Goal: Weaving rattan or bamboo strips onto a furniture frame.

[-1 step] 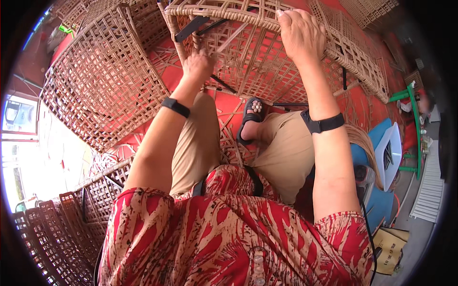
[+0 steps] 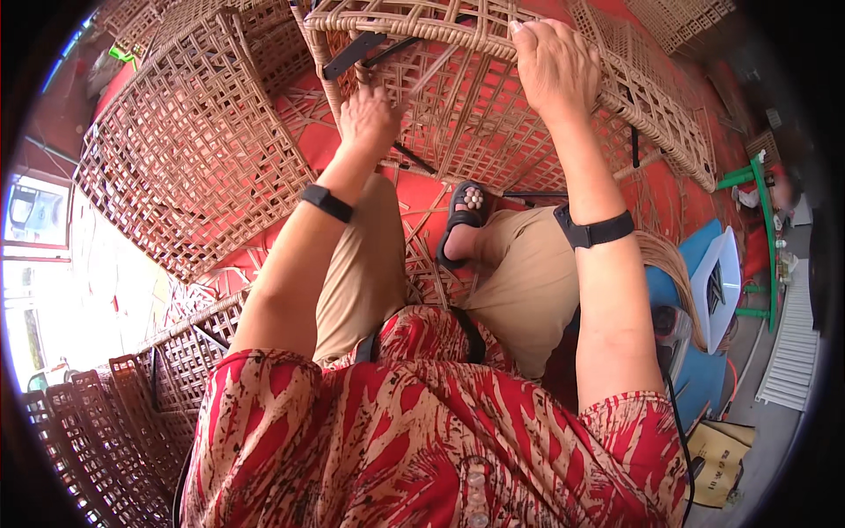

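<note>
A woven wicker furniture piece (image 2: pixel 480 97), tan with an open lattice, stands tilted in front of me. My right hand (image 2: pixel 561 72) is closed over its thick wrapped rim, thumb on the upper side. My left hand (image 2: pixel 368 119) is lower, beside the piece's left corner post, with its fingers curled. A thin pale strip (image 2: pixel 431 72), smeared by motion, runs up and right from the left hand. It looks held there, but its kind is unclear. Just above that hand, a flat black metal bracket (image 2: pixel 354 55) crosses the corner.
Another large woven panel (image 2: pixel 189 145) stands at the left, with darker wicker pieces (image 2: pixel 106 431) at lower left. Loose strands litter the red floor covering (image 2: pixel 422 198). On the right are a coil of tan cane (image 2: pixel 673 273), a white bin (image 2: pixel 715 282) and a green metal frame (image 2: pixel 767 238).
My left hand has shifted slightly right, and the blurred pale strip has moved a little with it. The right hand keeps its place on the rim.
</note>
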### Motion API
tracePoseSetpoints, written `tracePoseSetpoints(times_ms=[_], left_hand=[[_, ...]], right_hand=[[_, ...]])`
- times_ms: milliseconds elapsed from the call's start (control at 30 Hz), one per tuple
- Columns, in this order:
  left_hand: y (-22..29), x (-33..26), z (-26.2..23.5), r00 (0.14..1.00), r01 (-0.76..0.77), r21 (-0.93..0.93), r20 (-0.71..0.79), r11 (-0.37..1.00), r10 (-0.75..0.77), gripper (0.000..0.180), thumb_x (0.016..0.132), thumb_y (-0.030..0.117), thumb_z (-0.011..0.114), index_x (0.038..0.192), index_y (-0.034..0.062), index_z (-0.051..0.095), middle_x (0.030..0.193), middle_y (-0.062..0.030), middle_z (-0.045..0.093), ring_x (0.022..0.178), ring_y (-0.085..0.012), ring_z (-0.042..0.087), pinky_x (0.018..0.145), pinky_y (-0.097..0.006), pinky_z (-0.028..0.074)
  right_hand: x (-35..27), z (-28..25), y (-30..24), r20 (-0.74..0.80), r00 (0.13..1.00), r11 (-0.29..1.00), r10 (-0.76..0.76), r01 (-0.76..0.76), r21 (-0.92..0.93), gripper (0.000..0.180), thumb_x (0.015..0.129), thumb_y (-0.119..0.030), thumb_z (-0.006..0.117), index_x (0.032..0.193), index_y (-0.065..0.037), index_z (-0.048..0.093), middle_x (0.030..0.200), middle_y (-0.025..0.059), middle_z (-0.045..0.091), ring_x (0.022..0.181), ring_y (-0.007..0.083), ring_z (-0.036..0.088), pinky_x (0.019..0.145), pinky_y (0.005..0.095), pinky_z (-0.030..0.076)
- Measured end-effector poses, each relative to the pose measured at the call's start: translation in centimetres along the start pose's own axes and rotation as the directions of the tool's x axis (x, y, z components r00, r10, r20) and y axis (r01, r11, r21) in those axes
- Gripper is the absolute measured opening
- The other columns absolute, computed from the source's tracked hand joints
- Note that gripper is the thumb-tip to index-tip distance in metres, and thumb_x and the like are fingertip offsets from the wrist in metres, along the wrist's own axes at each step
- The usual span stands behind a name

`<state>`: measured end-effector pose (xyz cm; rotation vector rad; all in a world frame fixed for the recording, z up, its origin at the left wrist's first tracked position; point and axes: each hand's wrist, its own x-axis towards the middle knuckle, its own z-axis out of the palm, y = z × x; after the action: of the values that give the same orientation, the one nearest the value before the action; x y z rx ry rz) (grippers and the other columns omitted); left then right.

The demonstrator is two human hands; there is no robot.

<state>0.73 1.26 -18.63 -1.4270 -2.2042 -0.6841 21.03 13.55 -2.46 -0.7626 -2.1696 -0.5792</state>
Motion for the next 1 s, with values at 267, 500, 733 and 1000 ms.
tracePoseSetpoints(times_ms=[267, 500, 733, 1000], left_hand=[[10.1, 2.3, 4.4, 0.923, 0.376, -0.641, 0.325, 0.669, -0.208, 0.043, 0.092, 0.037, 0.057, 0.122, 0.0071, 0.054, 0.115, -0.0270, 0.056, 0.108, -0.0429, 0.055, 0.091, -0.048, 0.045], [10.3, 4.2, 13.1, 0.898, 0.433, -0.808, 0.350, 0.400, -0.267, 0.055, 0.089, 0.045, 0.059, 0.128, 0.0073, 0.048, 0.120, -0.0235, 0.050, 0.110, -0.0401, 0.053, 0.093, -0.044, 0.045], [9.0, 3.2, 15.0, 0.933, 0.346, -0.885, 0.360, 0.313, -0.012, 0.053, 0.093, 0.050, 0.051, 0.091, 0.0000, 0.066, 0.083, -0.0177, 0.067, 0.086, -0.0319, 0.064, 0.080, -0.041, 0.048], [7.6, -5.5, 12.1, 0.718, 0.693, -0.719, 0.678, 0.060, -0.158, 0.051, 0.095, 0.049, 0.051, 0.072, 0.0040, 0.056, 0.060, -0.0018, 0.050, 0.049, -0.0124, 0.048, 0.047, -0.027, 0.040]], right_hand=[[0.9, -0.9, -0.9, 0.166, 0.970, 0.981, 0.175, -0.186, 0.049, 0.035, 0.092, -0.035, 0.045, 0.088, -0.007, 0.067, 0.095, 0.0113, 0.066, 0.093, 0.0314, 0.061, 0.086, 0.0462, 0.044], [2.2, 0.7, 0.2, 0.157, 0.980, 0.985, 0.123, -0.139, 0.102, 0.050, 0.088, -0.052, 0.053, 0.101, -0.006, 0.068, 0.104, 0.0181, 0.066, 0.103, 0.0345, 0.060, 0.092, 0.0465, 0.043], [3.5, 1.4, 1.3, 0.142, 0.979, 0.981, 0.149, -0.164, 0.103, 0.020, 0.081, -0.015, 0.059, 0.094, -0.004, 0.070, 0.096, 0.0187, 0.068, 0.090, 0.0343, 0.066, 0.081, 0.0466, 0.050], [3.7, 2.3, 1.7, 0.173, 0.976, 0.987, 0.136, -0.149, 0.066, 0.018, 0.079, -0.009, 0.055, 0.089, -0.003, 0.069, 0.089, 0.0200, 0.068, 0.084, 0.0365, 0.066, 0.077, 0.0482, 0.051]])
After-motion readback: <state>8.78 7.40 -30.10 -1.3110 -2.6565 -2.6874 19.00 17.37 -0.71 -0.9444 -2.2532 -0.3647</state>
